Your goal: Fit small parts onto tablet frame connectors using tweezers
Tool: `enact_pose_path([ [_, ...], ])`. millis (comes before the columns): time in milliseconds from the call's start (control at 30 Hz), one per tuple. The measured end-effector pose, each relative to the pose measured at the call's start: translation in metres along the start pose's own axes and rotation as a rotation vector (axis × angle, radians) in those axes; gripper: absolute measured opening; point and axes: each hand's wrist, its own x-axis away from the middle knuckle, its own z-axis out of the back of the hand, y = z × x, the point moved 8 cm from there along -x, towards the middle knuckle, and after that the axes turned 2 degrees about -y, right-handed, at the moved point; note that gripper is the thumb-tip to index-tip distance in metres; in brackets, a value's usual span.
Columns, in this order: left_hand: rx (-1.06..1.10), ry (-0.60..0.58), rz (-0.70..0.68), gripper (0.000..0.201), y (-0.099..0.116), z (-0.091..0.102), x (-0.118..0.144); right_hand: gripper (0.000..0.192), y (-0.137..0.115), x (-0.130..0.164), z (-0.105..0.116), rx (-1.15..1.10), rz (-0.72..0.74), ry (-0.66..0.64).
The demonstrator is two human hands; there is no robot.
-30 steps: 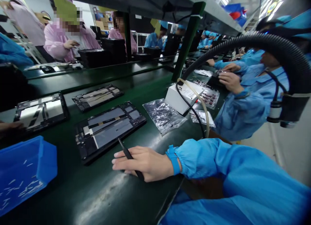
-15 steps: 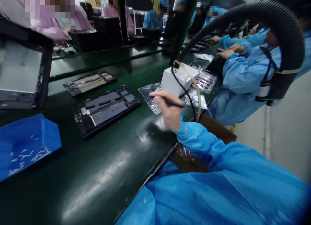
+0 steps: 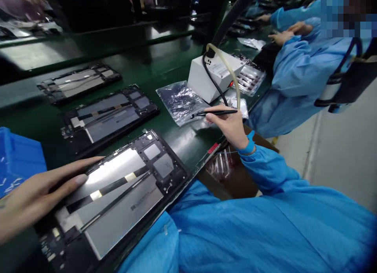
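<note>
My left hand (image 3: pixel 55 186) grips an opened tablet (image 3: pixel 118 222) by its left and far edge, thumb on top. The tablet lies slanted at the bench's near edge, its inner parts facing up. Black tweezers (image 3: pixel 222 112) are pinched in my right hand (image 3: pixel 232 127). At their tip is a tiny dark piece (image 3: pixel 193 116), too small to name. The tips are over the near corner of a clear plastic bag (image 3: pixel 181 102). Two more opened tablets, a nearer one (image 3: pixel 110 118) and a farther one (image 3: pixel 81 82), lie beyond the one I hold.
A white box (image 3: pixel 213 74) with a red-lit switch, hose and cable stands behind the bag. Past it is a tray of small parts (image 3: pixel 250 79). A blue bin (image 3: pixel 23 155) sits left. Below the bench edge is a cardboard box (image 3: pixel 244 182). A co-worker's sleeve (image 3: pixel 297 65) is at right.
The tablet raised at the left has come down to the bench in front of me, and my left hand has come into view. My right hand and tweezers have shifted right, lower, beside the bag.
</note>
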Motion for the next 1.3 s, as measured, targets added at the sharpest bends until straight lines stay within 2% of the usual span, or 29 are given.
enact_pose_path([
  [67, 0.034, -0.061, -0.037, 0.047, 0.003, -0.014, -0.004, 0.026, 0.002, -0.002, -0.006, 0.093, 0.004, -0.015],
  [133, -0.008, -0.067, -0.090, 0.044, 0.004, -0.020, -0.006, 0.030, 0.007, -0.005, -0.011, 0.115, -0.018, -0.027],
  [367, -0.077, -0.050, -0.139, 0.043, -0.010, -0.032, 0.000, 0.040, 0.022, -0.010, -0.016, -0.003, -0.118, -0.030],
  [667, -0.055, -0.036, -0.123, 0.042, -0.012, -0.033, -0.001, 0.039, 0.023, -0.008, -0.011, 0.013, -0.111, 0.005],
  [1000, -0.071, -0.031, -0.117, 0.043, -0.002, -0.032, 0.003, 0.037, 0.020, -0.009, -0.011, 0.015, -0.093, 0.016],
  [1300, -0.077, -0.036, -0.131, 0.042, -0.004, -0.033, 0.003, 0.041, 0.019, -0.014, -0.017, 0.041, -0.075, -0.016],
])
